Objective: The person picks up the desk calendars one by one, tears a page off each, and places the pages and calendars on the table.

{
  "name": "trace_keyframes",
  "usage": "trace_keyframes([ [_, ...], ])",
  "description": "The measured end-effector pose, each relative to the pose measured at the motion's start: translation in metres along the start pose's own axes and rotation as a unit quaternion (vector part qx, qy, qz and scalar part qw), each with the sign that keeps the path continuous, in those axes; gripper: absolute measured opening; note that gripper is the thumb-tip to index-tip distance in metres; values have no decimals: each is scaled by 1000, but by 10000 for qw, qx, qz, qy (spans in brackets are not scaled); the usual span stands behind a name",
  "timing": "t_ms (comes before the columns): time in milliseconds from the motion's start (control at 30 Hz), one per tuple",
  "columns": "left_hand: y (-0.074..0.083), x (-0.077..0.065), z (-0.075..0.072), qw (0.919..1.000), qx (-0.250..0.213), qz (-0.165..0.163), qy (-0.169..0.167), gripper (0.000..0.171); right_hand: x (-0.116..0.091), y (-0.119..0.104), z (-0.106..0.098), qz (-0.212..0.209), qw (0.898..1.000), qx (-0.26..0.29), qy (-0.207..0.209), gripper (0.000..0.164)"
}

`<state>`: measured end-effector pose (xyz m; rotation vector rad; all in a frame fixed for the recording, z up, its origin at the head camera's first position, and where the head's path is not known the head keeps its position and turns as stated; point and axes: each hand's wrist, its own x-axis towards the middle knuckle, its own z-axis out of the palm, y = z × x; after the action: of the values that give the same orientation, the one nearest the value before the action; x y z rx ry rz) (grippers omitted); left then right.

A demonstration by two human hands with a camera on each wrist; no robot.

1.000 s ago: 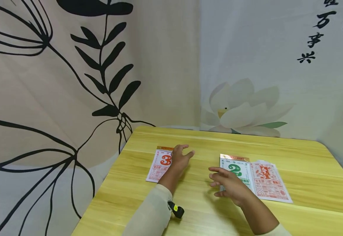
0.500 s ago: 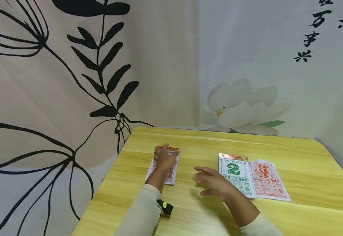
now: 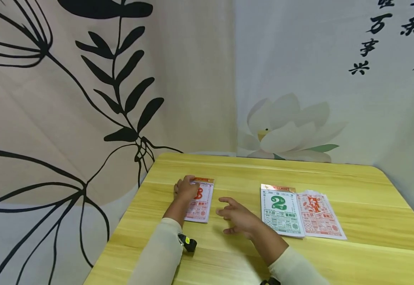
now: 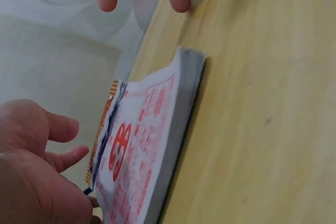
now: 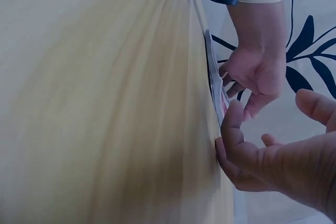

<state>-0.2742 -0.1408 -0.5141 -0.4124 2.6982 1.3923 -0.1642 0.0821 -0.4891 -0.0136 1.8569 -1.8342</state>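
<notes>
A tear-off calendar pad with a red numeral and an orange-gold header strip lies on the left part of the table. My left hand is at its upper left edge, covering that corner. In the left wrist view, the left thumb and fingers are spread beside the pad, none curled round it. To the right of the pad, my right hand hovers with relaxed, parted fingers and holds nothing. Its fingers show low near the tabletop in the right wrist view.
Further right on the wooden table lies another calendar pad with a green 2. Against its right side is a torn-off page with red print. A printed curtain hangs behind the table.
My left hand has moved left across the red-numeral pad, from its right side over its top to its left edge. My right hand has drifted left, away from the green-numeral pad.
</notes>
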Motion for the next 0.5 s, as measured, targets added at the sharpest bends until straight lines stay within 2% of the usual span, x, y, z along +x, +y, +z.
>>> trace_keyframes([
  [133,3,4,-3,9999,51,-140,-6,47,8,2,8,68,9998,129,-105,64],
  [267,4,4,-5,9995,-129,-296,39,44,11,-1,15,140,9993,325,-127,66],
  [500,2,3,-7,9987,-368,-278,215,46,19,-5,33,87,9998,172,-88,69],
])
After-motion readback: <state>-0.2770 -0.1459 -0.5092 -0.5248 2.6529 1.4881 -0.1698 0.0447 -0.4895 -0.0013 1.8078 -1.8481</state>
